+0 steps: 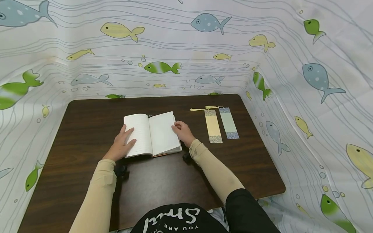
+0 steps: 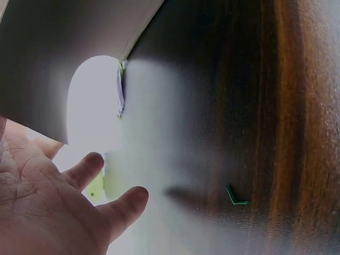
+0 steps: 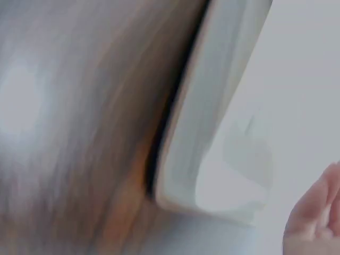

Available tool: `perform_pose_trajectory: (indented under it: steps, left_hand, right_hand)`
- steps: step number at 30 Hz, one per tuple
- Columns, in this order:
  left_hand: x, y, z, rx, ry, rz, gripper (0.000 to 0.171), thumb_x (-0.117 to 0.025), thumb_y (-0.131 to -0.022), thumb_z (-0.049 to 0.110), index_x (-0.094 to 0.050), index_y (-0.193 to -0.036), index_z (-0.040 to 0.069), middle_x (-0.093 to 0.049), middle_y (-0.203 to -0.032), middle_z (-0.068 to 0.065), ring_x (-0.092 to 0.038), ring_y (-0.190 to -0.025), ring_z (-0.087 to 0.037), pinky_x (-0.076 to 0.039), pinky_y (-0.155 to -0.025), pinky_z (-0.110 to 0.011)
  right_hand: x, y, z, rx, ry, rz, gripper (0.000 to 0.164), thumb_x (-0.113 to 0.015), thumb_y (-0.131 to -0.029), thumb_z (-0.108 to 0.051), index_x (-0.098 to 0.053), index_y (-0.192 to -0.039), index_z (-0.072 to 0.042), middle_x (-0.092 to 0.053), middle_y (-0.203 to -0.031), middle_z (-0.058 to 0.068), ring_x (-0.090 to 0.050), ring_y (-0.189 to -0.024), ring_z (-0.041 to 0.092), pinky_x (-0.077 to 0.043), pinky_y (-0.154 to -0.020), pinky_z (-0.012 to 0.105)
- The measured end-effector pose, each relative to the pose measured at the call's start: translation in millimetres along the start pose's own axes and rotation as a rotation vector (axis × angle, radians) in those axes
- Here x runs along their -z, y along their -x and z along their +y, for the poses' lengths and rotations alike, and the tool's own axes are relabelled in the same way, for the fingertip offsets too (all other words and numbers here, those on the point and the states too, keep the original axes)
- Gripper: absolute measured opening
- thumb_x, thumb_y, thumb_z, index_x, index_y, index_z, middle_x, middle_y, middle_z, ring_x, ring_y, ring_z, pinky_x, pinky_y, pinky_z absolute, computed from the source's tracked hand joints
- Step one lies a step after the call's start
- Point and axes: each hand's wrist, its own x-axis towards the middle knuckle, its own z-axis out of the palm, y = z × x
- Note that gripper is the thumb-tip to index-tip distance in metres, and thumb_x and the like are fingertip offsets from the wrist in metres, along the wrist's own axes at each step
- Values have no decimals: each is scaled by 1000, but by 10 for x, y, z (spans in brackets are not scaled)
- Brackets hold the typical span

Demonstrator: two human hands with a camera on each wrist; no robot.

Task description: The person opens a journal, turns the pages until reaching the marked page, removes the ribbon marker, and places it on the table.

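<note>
An open notebook (image 1: 138,136) with white pages lies on the dark wooden table (image 1: 87,129). Fingers spread, my left hand (image 1: 119,145) rests on the outer edge of its left page. The left wrist view shows that hand (image 2: 58,196) from the palm side, below a shaded page (image 2: 69,42). At the other side, my right hand (image 1: 184,132) pinches the outer edge of the right page (image 1: 163,134), whose lower corner is raised off the pages below. In the right wrist view the page stack (image 3: 196,138) is blurred, and only part of the right hand (image 3: 316,212) shows.
Right of the notebook lie a yellow bookmark (image 1: 213,124) and a pale green bookmark (image 1: 229,121), both with tassels. A white fish-patterned curtain (image 1: 175,42) stands around the back and sides of the table.
</note>
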Motion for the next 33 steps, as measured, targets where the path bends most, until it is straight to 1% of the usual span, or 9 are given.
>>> perform_pose_trajectory:
  steps: [2, 5, 10, 14, 17, 23, 27, 30, 33]
  left_hand:
    - [-3, -1, 9, -3, -1, 2, 66, -51, -106, 35, -28, -158, 2, 8, -167, -25, -1, -149, -57, -12, -109, -78]
    - [-6, -3, 15, -8, 2, 3, 66, -51, -106, 35, -28, -158, 1, 8, -167, -26, -1, -148, -58, -11, -109, -79]
    - [-10, -8, 17, -6, 10, -3, 67, -49, -107, 37, -27, -159, 2, 10, -167, -25, 1, -148, -58, -11, -108, -80]
    - [-13, -8, 16, -3, 9, -7, 67, -49, -107, 38, -26, -159, 3, 10, -167, -24, 1, -148, -58, -10, -108, -80]
    - [-13, -6, 25, -1, 11, -5, 67, -48, -107, 38, -26, -159, 2, 10, -167, -25, 1, -148, -58, -10, -108, -80]
    - [8, 4, 51, -13, 107, 34, 67, -28, -111, 44, -27, -157, -4, 8, -167, -25, 1, -150, -54, -7, -113, -74]
    - [15, 11, 38, -6, 223, 69, 75, -14, -109, 50, -7, -161, -4, 3, -168, -24, -3, -152, -49, -7, -118, -66]
    - [21, 6, 27, -2, 235, 75, 75, -22, -110, 50, -2, -162, 0, 2, -168, -24, -4, -152, -47, -8, -119, -64]
    - [25, -1, 24, 5, 179, 47, 80, -44, -108, 46, -7, -162, 1, 7, -168, -21, -1, -153, -45, -11, -118, -67]
  right_hand:
    - [-29, 6, -11, -1, -114, -48, 41, -52, -108, -24, -53, -139, 3, -62, -126, 17, -58, -116, 25, -48, -99, 38]
    - [-84, 39, -37, -19, -205, -162, 52, -44, -111, -27, -40, -152, 5, -45, -153, 20, -41, -143, 30, -36, -116, 41]
    - [-174, 118, -84, -65, -188, -293, 71, -28, -110, -46, -23, -158, 6, -15, -168, 18, -10, -156, 29, -16, -124, 40]
    - [-234, 126, -86, 11, -163, -423, 105, -13, -89, -75, -28, -158, 3, -26, -165, 18, -19, -154, 28, -16, -124, 39]
    - [-272, 126, -102, 108, -67, -509, 115, -7, -79, -83, -41, -155, -5, -42, -158, 11, -36, -148, 23, -21, -122, 38]
    - [-366, 187, -149, 209, 355, -586, 91, -12, -90, -76, -50, -152, -23, -36, -162, -5, -28, -150, 10, -23, -121, 33]
    - [-443, 203, -113, 291, 539, -626, 63, -24, -106, -57, -50, -153, -23, -26, -167, 1, -19, -154, 13, -15, -123, 50]
    - [-463, 196, -78, 307, 595, -620, 47, -36, -111, -41, -50, -152, -26, -24, -168, 1, -17, -154, 14, -8, -121, 61]
    - [-428, 188, -59, 301, 599, -615, 44, -41, -110, -35, -52, -151, -25, -25, -167, 2, -17, -154, 15, -9, -122, 58]
